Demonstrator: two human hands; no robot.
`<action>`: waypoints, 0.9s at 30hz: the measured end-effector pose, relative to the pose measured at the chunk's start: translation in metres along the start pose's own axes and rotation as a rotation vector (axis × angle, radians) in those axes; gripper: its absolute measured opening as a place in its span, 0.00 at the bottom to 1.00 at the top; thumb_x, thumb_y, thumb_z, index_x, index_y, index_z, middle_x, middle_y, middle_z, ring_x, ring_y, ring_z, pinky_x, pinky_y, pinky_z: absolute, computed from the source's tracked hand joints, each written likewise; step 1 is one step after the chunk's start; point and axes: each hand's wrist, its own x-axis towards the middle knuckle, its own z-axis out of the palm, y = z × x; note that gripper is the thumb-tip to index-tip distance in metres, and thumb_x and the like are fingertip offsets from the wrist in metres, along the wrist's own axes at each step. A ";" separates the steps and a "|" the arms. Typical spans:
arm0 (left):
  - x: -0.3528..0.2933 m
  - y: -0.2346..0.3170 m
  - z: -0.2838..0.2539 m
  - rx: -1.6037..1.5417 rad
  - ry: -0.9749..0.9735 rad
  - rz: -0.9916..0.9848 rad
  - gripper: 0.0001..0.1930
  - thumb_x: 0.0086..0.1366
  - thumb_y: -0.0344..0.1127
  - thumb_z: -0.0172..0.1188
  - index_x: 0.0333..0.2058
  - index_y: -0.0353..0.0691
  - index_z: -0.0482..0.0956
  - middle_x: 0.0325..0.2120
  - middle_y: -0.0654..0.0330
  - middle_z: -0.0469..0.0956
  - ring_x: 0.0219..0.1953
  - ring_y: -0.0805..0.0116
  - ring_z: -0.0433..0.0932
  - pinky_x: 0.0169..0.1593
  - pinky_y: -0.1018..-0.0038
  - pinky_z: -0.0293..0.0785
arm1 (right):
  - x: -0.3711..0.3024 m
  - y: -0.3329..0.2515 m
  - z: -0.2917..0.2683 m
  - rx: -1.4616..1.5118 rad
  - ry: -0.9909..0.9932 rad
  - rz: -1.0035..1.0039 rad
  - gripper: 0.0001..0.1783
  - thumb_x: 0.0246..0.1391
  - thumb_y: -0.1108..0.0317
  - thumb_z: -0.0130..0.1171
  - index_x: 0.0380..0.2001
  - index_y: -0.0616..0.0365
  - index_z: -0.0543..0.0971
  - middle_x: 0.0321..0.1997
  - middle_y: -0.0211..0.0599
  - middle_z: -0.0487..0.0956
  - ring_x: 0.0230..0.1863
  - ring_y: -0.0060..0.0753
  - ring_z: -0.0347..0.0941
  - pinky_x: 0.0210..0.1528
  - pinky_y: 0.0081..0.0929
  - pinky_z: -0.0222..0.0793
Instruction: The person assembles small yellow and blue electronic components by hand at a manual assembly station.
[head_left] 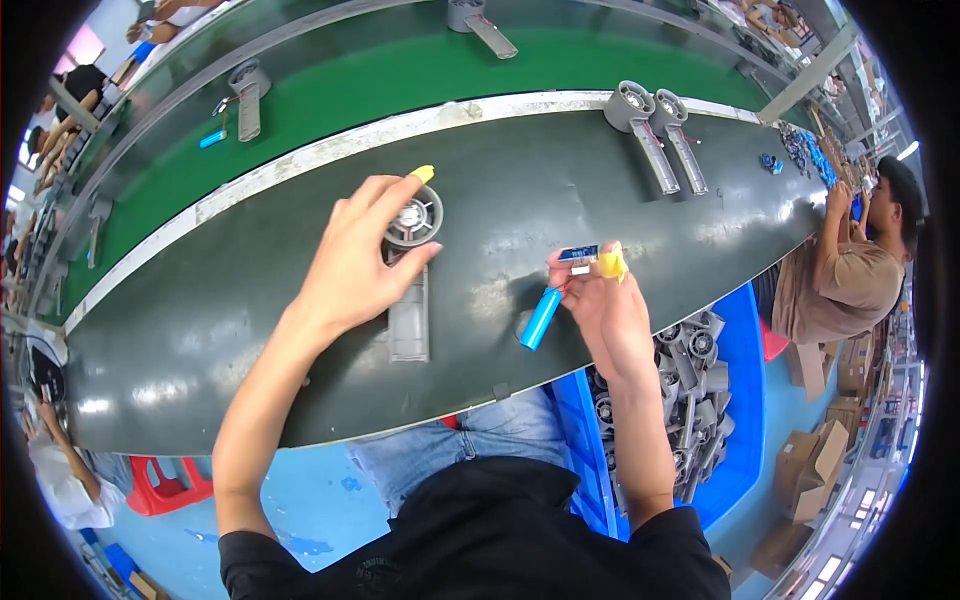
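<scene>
My left hand [365, 245] is curled round the round head of a grey handheld fan housing [409, 325], its thumb and fingers on opposite sides of the rim. The housing lies on the dark green bench, its open, trough-like handle toward me. Between the fingers of my right hand [605, 305] is a small blue circuit board [578, 253] with a white connector. From it a blue cylindrical battery [541, 318] hangs by a thin red wire, just above the bench. Yellow wraps cover a fingertip on each hand.
Two grey fan housings [643, 135] lie at the bench's far right. Beyond a pale rail, a green conveyor belt [350, 95] carries more housings. A blue bin [742, 400] full of grey housings stands by my right arm. A co-worker [850, 240] sits at the right; a red stool [165, 485] stands lower left.
</scene>
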 end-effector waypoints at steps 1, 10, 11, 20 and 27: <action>-0.006 0.000 0.001 0.066 0.066 0.076 0.31 0.52 0.36 0.71 0.57 0.38 0.74 0.53 0.52 0.74 0.53 0.50 0.72 0.57 0.64 0.66 | 0.000 0.001 0.006 0.183 -0.045 0.053 0.27 0.69 0.49 0.46 0.45 0.66 0.77 0.42 0.39 0.79 0.44 0.29 0.73 0.49 0.27 0.68; -0.036 0.038 -0.011 -0.269 0.143 0.399 0.24 0.54 0.24 0.68 0.52 0.34 0.79 0.48 0.50 0.80 0.51 0.54 0.79 0.56 0.64 0.71 | 0.002 0.007 0.079 0.095 -0.269 0.124 0.24 0.70 0.50 0.46 0.51 0.62 0.74 0.46 0.39 0.77 0.47 0.30 0.74 0.55 0.29 0.70; -0.041 0.031 -0.011 -0.332 0.172 0.314 0.21 0.56 0.24 0.66 0.50 0.34 0.80 0.46 0.50 0.81 0.48 0.56 0.80 0.53 0.67 0.73 | 0.003 0.008 0.085 0.100 -0.284 0.127 0.25 0.70 0.50 0.44 0.52 0.63 0.74 0.48 0.39 0.78 0.48 0.30 0.75 0.55 0.29 0.70; -0.060 -0.003 -0.034 -0.475 0.087 -0.162 0.07 0.62 0.29 0.62 0.38 0.34 0.81 0.25 0.62 0.74 0.24 0.79 0.70 0.28 0.79 0.66 | 0.021 0.014 0.073 -0.640 -0.129 -0.312 0.14 0.55 0.79 0.55 0.44 0.64 0.81 0.44 0.33 0.80 0.31 0.15 0.72 0.35 0.16 0.67; -0.060 -0.004 -0.010 -0.011 0.110 0.096 0.06 0.56 0.29 0.67 0.33 0.36 0.82 0.21 0.59 0.71 0.19 0.67 0.70 0.24 0.72 0.67 | 0.031 0.029 0.088 -0.726 -0.190 -0.507 0.17 0.48 0.84 0.57 0.42 0.60 0.83 0.45 0.36 0.81 0.19 0.13 0.66 0.23 0.15 0.63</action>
